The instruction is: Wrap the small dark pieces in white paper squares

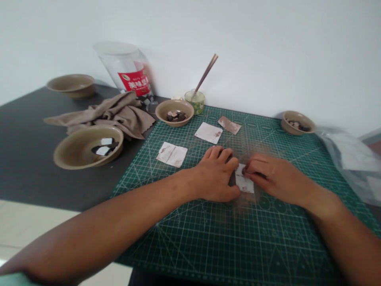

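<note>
My left hand (pixel 216 174) lies on the mat with its fingers stretched out and apart. Its fingertips and thumb rest at the left edge of a small white paper sheet (pixel 245 186), which has brown smudges and a crease. At that sheet's upper part, my right hand (pixel 274 176) pinches a small dark brown piece (pixel 244 170) against the paper. The piece is mostly hidden by the fingers, and I cannot make out its kind. Brown dust marks the mat around the sheet.
A green cutting mat (pixel 208 238) covers the dark table (pixel 18 167). Beyond my hands lie stained papers (pixel 172 154). Bowls (pixel 67 149) with small pieces stand around, beside a brown cloth (pixel 119 113), a clear jar (pixel 119 63), a cup with sticks (pixel 198 104) and a plastic bag (pixel 351 159).
</note>
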Tool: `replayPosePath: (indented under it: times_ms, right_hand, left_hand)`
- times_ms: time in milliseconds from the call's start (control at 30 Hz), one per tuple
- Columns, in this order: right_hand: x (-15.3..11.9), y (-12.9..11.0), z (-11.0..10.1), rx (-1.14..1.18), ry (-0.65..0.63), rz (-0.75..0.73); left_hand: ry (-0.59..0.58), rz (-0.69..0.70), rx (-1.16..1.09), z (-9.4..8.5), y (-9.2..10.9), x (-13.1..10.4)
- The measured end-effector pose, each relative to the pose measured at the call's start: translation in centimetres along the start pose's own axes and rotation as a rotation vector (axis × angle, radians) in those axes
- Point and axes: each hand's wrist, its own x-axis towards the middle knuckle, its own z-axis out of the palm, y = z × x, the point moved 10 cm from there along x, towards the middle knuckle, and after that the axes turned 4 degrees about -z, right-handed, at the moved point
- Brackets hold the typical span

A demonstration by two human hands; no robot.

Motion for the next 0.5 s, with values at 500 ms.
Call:
replayPosePath:
  times_ms: [500]
  right_hand:
    - [-0.2, 1.0, 0.1, 0.015, -0.022, -0.003]
  left_hand:
    - [-0.001, 0.006, -0.014, 0.1, 0.0, 0.0]
